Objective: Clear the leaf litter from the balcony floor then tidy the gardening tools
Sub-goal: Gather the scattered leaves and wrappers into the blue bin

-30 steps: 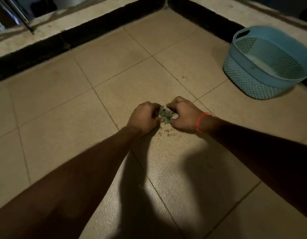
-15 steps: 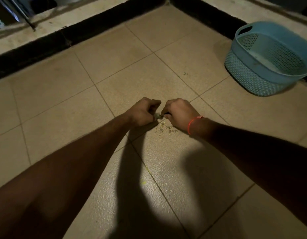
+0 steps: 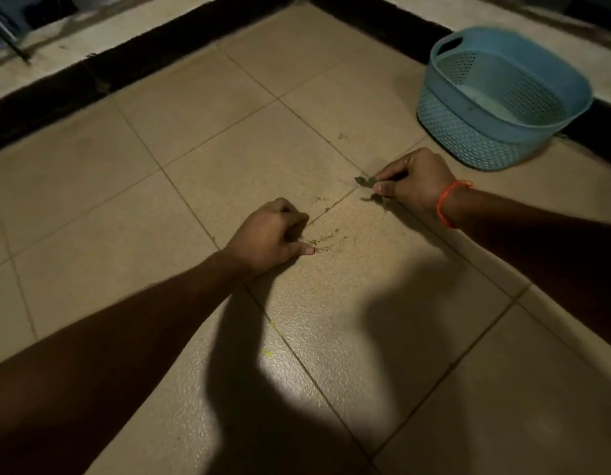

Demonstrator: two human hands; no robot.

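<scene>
Leaf-clearing step, hand-gathering phase; tools not in view, so tidying prob. comes later.

Left to right, w/ the blue basket (image 3: 496, 108) as landmark:

Left hand (image 3: 273, 234), well left of and nearer than basket: fingers curled under, thumb out flat on the tile. Looks closed on crumbs, but can't tell whether anything is actually inside.

Just right of that hand, between it and basket: thin smear of leaf crumbs (image 3: 323, 240) on the balcony floor (image 3: 228, 166). Fine, dry, dusty bits, some lodged along the grout line.

Right hand (image 3: 413, 181), near basket's front left: fingers curled, clamped on a small bunch of leaf scraps (image 3: 365, 181), dark green, crumpled, ragged-edged, poking out leftward. Orange thread band (image 3: 449, 204) at the wrist.

Basket: light blue plastic, perforated mesh walls, smooth rim w/ cut-out handle, oval, tilted towards camera.

Floor: beige tiles, pebbled matte finish, pale grout.

Next, prob.: carry right-hand bunch over basket rim and let go. Remaining crumbs too fine for pinching; sweeping w/ palm edge likely needed. Mesh holes may leak small bits.
</scene>
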